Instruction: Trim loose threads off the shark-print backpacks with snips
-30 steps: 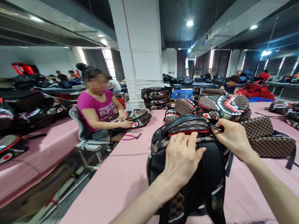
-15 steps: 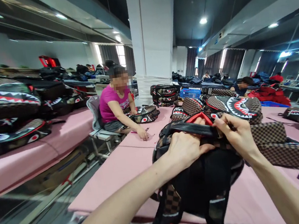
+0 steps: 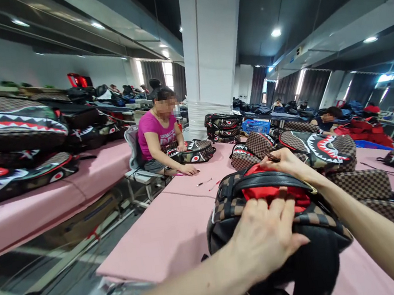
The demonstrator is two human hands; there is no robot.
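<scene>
A backpack (image 3: 287, 256) in black and brown check stands on the pink table before me, its black straps and back panel towards me. Its top gapes, and red lining (image 3: 275, 193) shows inside. My left hand (image 3: 266, 235) is closed over the near rim, fingertips in the lining and thumb outside on the panel. Past the black top handle (image 3: 276, 175), my right hand (image 3: 288, 164) pinches a dark edge at the far side of the opening; its fingertips are partly hidden. A gold zip pull (image 3: 311, 188) hangs by my right wrist.
Check backpacks with shark mouths (image 3: 322, 148) lie beyond the bag and in a stack (image 3: 12, 123) at left. A co-worker in a pink top (image 3: 159, 133) sits across the pink table (image 3: 157, 230), near a small pen-like tool (image 3: 203, 182). Behind stands a white pillar (image 3: 212, 44).
The bag's mouth has opened wider, showing more red lining. My left hand has come nearer, onto the near rim, and my right hand has shifted to the far side. The view has turned slightly left.
</scene>
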